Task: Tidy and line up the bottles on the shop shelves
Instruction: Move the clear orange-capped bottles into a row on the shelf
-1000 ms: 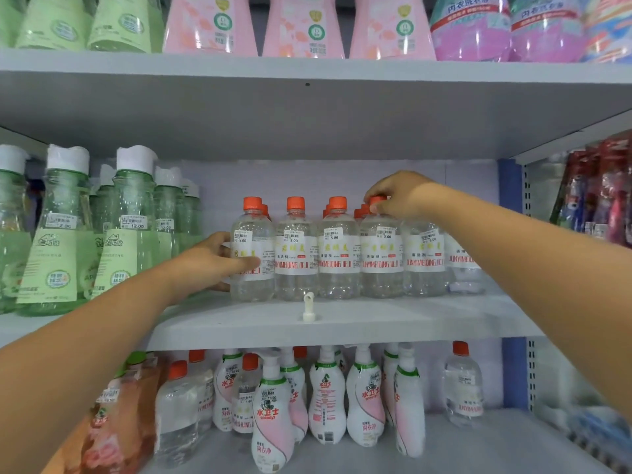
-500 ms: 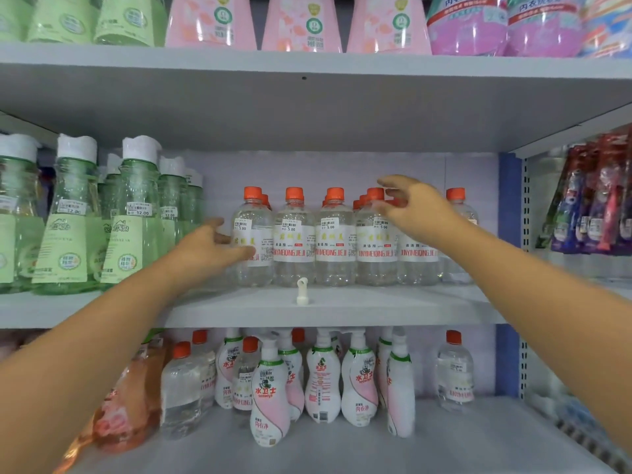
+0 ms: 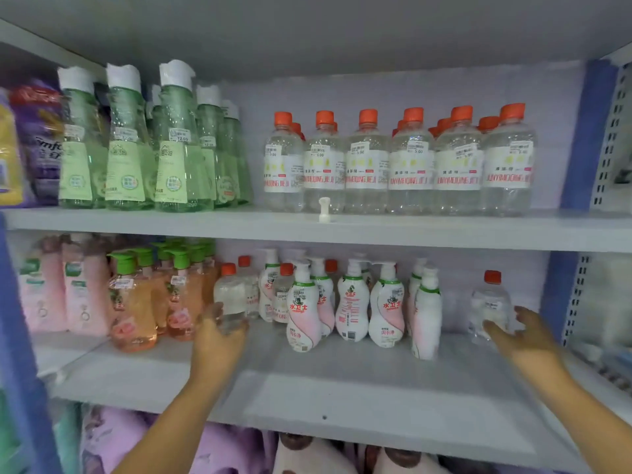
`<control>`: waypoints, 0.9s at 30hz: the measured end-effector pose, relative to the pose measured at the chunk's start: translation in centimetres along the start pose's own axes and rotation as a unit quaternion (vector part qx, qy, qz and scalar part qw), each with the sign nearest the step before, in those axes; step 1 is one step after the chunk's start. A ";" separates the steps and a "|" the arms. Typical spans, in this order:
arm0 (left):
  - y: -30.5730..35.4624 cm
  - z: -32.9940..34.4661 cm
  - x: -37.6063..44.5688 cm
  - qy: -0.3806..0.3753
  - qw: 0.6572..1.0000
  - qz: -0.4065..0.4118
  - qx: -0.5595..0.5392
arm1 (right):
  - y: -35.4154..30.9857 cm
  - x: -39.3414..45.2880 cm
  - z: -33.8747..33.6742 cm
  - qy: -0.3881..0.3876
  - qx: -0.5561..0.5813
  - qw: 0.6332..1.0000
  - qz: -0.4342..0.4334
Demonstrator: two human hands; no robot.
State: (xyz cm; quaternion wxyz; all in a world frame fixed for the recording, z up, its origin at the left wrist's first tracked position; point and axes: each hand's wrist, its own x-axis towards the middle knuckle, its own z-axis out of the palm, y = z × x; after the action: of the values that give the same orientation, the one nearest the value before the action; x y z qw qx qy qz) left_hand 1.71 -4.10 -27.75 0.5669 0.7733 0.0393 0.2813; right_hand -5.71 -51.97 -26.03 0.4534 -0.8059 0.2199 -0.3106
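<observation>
Both hands had dropped from the middle shelf (image 3: 376,230) to the lower shelf (image 3: 342,378); left hand (image 3: 219,340) wrapped a clear orange-capped plastic bottle (image 3: 229,299); right hand (image 3: 519,331), fingers spread, neared another (image 3: 489,304); probably light, smooth, best gripped mid-body.

Orange-capped clear bottles (image 3: 410,165) labelled "JUNYIMEIJING JIEJI"-ish, stickers reading 5.00. Green bottles (image 3: 174,148) stickered 12.00. Purple pouch (image 3: 41,145) showing "mfo". Rest too blurry.

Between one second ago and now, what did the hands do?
Both hands left the orange-capped clear bottles on the middle shelf and dropped a shelf lower: left hand around a small clear bottle, right hand touching the lone clear bottle. The upper row stands lined up.
</observation>
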 end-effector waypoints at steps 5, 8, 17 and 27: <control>-1.7 0.8 3.2 -0.005 0.999 0.025 0.048 | 2.4 4.6 3.8 -0.017 -0.059 0.998 0.014; -2.3 1.7 6.1 0.004 0.998 -0.020 0.060 | 2.7 5.8 5.3 0.020 -0.003 1.000 0.024; -6.6 3.9 9.2 0.032 0.995 0.020 0.092 | 2.8 5.6 7.2 0.003 -0.044 0.999 -0.013; -5.4 1.8 1.1 -0.093 0.993 0.004 0.070 | 0.5 -3.2 5.1 -0.043 -0.006 0.999 -0.013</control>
State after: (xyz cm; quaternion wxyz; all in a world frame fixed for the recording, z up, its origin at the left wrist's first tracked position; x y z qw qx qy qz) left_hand 4.93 -3.31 -32.56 0.5115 0.8338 0.0030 0.2075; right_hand -4.46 -47.13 -29.50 0.4535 -0.8240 0.1914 -0.2805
